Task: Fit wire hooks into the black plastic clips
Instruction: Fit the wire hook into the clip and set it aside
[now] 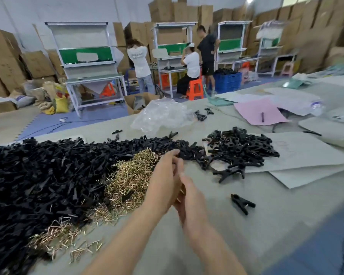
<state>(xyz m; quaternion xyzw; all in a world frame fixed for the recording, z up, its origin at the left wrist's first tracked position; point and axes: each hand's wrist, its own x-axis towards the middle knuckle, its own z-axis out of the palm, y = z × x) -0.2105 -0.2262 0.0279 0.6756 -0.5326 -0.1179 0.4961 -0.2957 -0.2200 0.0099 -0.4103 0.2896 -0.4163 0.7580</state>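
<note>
Two hands, left hand [164,185] and right hand [191,201], meet beside the wire hooks [127,181] and black plastic clips [38,175], grip too blurry to tell, probably mid-fit, next push wants careful alignment.

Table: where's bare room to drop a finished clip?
Bare grey table around the lone clip, between the right hand, the white sheets and the near edge. Crowded left: the black clip heap and wire hooks. The smaller clip pile sits on those sheets.
</note>
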